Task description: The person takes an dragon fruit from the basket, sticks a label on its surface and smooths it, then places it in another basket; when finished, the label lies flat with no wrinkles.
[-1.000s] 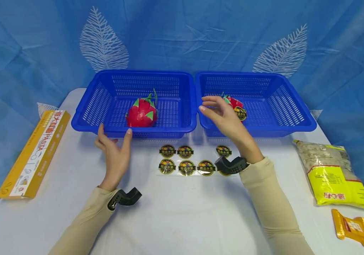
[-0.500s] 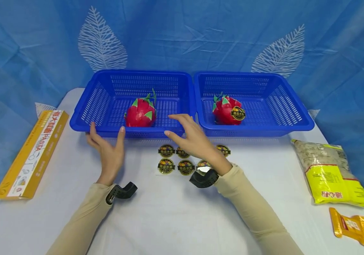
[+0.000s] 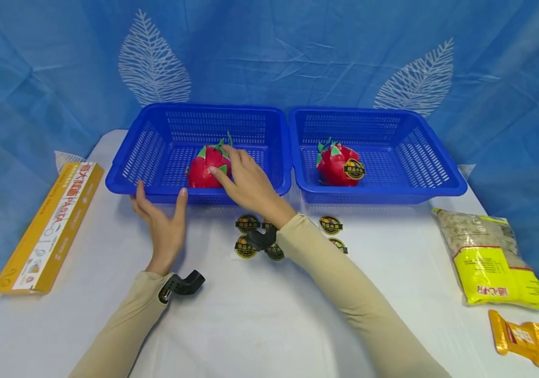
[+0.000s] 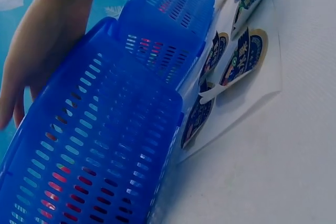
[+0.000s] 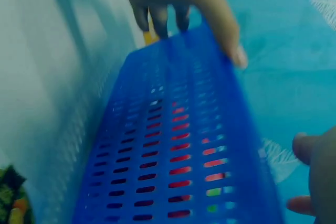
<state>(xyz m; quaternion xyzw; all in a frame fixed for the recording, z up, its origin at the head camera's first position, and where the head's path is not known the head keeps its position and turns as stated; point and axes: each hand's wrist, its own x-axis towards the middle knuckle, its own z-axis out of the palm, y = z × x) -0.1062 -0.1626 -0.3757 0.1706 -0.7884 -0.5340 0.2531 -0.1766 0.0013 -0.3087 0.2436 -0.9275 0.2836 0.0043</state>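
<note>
In the head view, a red dragon fruit (image 3: pixel 201 170) with green scales lies in the left blue basket (image 3: pixel 125 163). My right hand (image 3: pixel 252 184) reaches over that basket's front rim. Its thumb and forefinger are extended at the fruit's right side; firm contact cannot be made out. My left hand (image 3: pixel 165 228) rests at the same basket's front rim, thumb and fingers spread. In the right wrist view, the left thumb (image 5: pixel 226 30) lies along the rim. Another dragon fruit (image 3: pixel 334 165), bearing a round black-and-gold sticker (image 3: pixel 354 169), lies in the right blue basket (image 3: pixel 432 163).
A sheet of round stickers (image 4: pixel 247 95) lies before the baskets, partly under my right wrist. A yellow pasta box (image 3: pixel 52 226) is at the left. At the right lie a yellow-and-clear bag (image 3: pixel 493 260) and an orange-wrapped packet (image 3: pixel 524 338).
My right hand has moved left from the right basket to the dragon fruit in the left basket, uncovering the stickered fruit. My left hand has shifted slightly left along the rim.
</note>
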